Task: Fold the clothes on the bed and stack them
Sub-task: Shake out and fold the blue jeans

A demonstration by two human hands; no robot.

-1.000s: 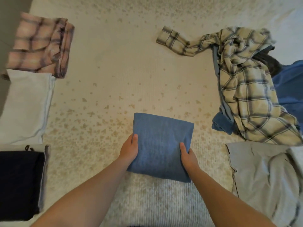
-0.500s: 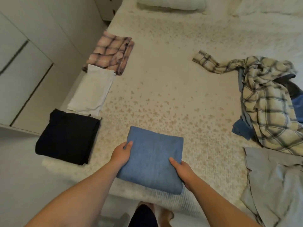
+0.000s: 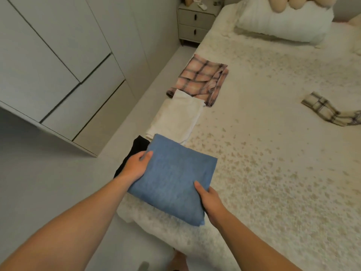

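White wardrobe [image 3: 58,71] stands beyond my left hand [image 3: 134,167]; the bed [image 3: 273,173] spreads past my right hand [image 3: 212,202]. Both hands grip the folded blue cloth [image 3: 172,178] by its sides, over a black garment [image 3: 136,147] at the bed's edge. Beyond lie white [image 3: 175,118] and pink plaid [image 3: 201,79] folds.

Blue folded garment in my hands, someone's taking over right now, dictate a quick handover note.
Left hand and right hand grip opposite edges of the blue folded garment, held over the black folded garment at the bed edge.
Done: pink plaid, white, black and blue pieces folded.
Left: set blue down; fold the yellow plaid shirt, only partly in view.
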